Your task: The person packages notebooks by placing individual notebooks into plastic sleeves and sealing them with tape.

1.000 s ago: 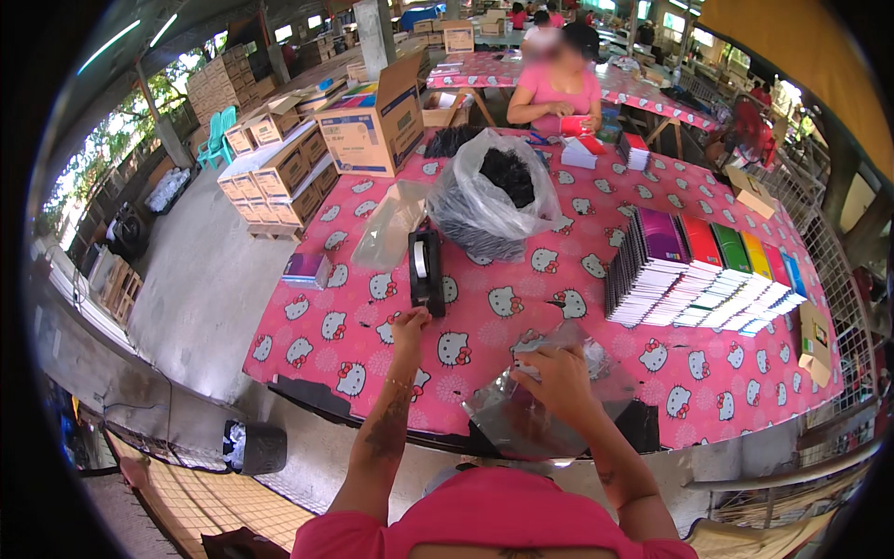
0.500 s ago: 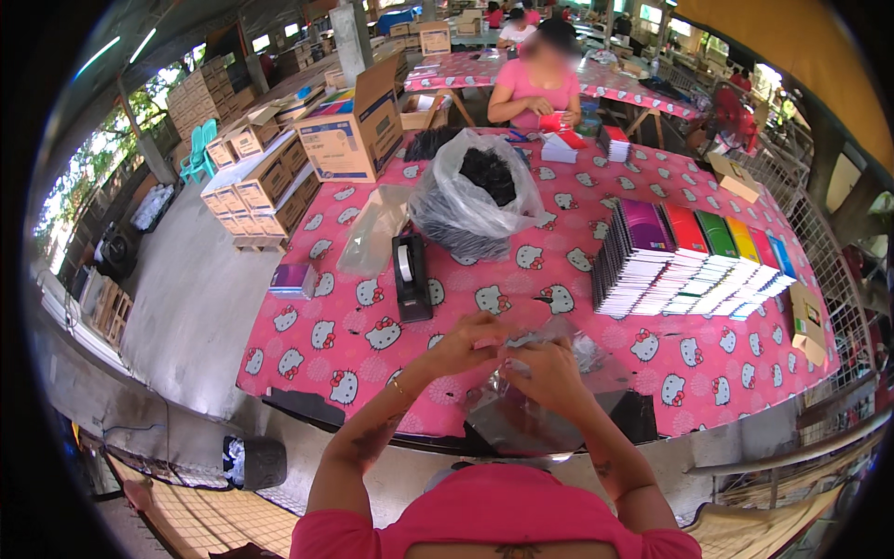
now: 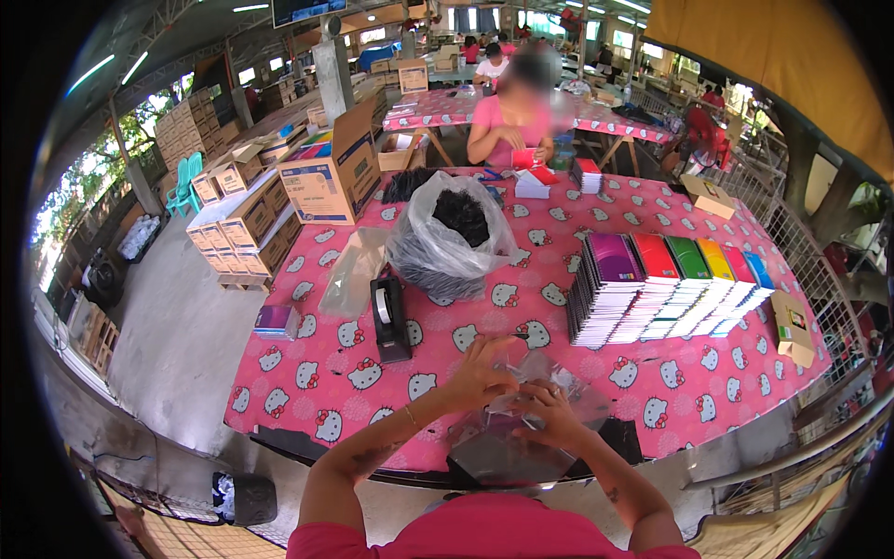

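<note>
clear plastic (image 3: 494, 455) lies beneath the right hand (image 3: 551, 417), fingers bent, grip impossible to tell, and the left hand (image 3: 478, 377), fingers spread. a black tape dispenser (image 3: 395, 337) stands beyond the left hand, leftward; stacked notebooks (image 3: 666, 293) rise beyond the right.

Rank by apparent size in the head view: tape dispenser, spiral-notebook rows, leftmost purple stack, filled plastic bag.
1. Spiral-notebook rows
2. Filled plastic bag
3. Tape dispenser
4. Leftmost purple stack

the film (image 3: 498, 454) is glossy plastic, the notebooks (image 3: 643, 296) paper, the box (image 3: 317, 191) matt cardboard.
</note>
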A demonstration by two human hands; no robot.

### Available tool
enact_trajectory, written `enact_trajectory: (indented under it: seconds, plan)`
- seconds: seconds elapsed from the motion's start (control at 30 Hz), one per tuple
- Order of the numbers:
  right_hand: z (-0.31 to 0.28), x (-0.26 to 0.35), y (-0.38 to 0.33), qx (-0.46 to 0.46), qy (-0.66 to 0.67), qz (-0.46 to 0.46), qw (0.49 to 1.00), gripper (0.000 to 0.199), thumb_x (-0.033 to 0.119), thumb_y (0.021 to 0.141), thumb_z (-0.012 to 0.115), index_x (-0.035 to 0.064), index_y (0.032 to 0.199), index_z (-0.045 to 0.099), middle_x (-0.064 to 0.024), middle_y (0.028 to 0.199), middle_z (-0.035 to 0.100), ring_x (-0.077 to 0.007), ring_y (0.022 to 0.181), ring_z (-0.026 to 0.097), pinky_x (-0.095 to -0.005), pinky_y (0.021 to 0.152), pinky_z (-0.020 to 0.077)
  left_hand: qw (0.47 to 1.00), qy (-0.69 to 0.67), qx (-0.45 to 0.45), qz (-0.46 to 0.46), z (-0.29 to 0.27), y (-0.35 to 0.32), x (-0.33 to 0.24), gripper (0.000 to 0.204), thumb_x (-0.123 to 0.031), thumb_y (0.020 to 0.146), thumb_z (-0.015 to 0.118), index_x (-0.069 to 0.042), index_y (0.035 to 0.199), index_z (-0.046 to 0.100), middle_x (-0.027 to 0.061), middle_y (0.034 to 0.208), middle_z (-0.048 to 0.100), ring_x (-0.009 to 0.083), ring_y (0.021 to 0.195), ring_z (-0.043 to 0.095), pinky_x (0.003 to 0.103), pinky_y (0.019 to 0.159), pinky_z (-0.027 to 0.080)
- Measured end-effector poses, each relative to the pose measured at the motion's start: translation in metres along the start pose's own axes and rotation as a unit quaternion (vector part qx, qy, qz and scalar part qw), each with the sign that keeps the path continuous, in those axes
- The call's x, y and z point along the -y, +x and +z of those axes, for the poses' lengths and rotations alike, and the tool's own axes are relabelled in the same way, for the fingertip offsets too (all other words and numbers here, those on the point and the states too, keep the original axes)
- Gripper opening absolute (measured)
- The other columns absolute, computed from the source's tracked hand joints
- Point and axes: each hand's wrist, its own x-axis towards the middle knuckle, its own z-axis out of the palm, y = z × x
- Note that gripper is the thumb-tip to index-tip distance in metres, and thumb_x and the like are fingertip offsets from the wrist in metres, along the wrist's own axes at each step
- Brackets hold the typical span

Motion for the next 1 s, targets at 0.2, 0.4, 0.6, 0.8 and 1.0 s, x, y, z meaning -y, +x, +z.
enact_trajectory:
  seconds: [0.2, 0.4, 0.6, 0.8, 1.0]
  plan:
    - [0.015, -0.007, -0.006, 0.011, 0.021, 0.022, 0.999, 0.049, 0.031, 0.077, 0.080, 0.0217, 0.123, 0.066, -0.0089, 0.152, 0.037, -0.0343, 0.135, 0.036, -0.0577, 0.106, 0.0322, 0.995, 0.042, -0.040, -0.076, 0.030, -0.003, -0.001, 0.051, -0.029, 0.077, 0.081, -0.017, 0.123, 0.063, 0.0237, 0.150, 0.034, 0.0453, 0.135, 0.037, 0.064, 0.110, 0.026]
    - [0.022, -0.033, 0.015, -0.121, 0.310, 0.130, 0.934, 0.035, 0.024, 0.082, 0.077, 0.0118, 0.114, 0.070, -0.0138, 0.150, 0.038, -0.0294, 0.125, 0.048, -0.0476, 0.102, 0.0400, 0.900, -0.294, -0.144, -0.289, 0.052, -0.018, 0.016, 0.066, -0.014, 0.088, 0.073, -0.008, 0.146, 0.042, 0.0175, 0.142, 0.047, 0.0268, 0.123, 0.052, 0.041, 0.099, 0.045]
    - [0.008, -0.033, 0.063, 0.043, 0.285, 0.181, 0.940, 0.045, 0.020, 0.086, 0.077, 0.0038, 0.123, 0.059, -0.0097, 0.126, 0.056, -0.0203, 0.113, 0.056, -0.0354, 0.093, 0.0465, 0.894, -0.297, -0.015, -0.336, 0.029, -0.053, 0.007, 0.046, -0.018, 0.090, 0.072, 0.001, 0.130, 0.060, 0.0033, 0.095, 0.067, 0.0085, 0.085, 0.060, 0.027, 0.076, 0.050]
    - [-0.002, -0.022, 0.063, -0.006, 0.447, 0.120, 0.886, 0.066, 0.017, 0.080, 0.082, 0.0093, 0.137, 0.050, -0.0090, 0.126, 0.060, -0.0224, 0.122, 0.055, -0.0389, 0.108, 0.0399, 0.864, -0.350, -0.085, -0.351, 0.044, -0.057, 0.001, 0.036, -0.016, 0.091, 0.071, -0.004, 0.125, 0.067, 0.0020, 0.089, 0.068, 0.0064, 0.081, 0.058, 0.025, 0.070, 0.049]
    - [-0.034, -0.003, 0.036, 0.068, 0.187, 0.021, 0.980, 0.065, 0.023, 0.077, 0.085, 0.0128, 0.133, 0.054, -0.0093, 0.130, 0.058, -0.0286, 0.126, 0.053, -0.0421, 0.108, 0.0397, 0.966, -0.134, -0.042, -0.217, 0.019, -0.055, -0.024, 0.041, -0.013, 0.091, 0.069, -0.007, 0.131, 0.063, 0.0081, 0.125, 0.066, 0.0167, 0.115, 0.060, 0.031, 0.092, 0.050]
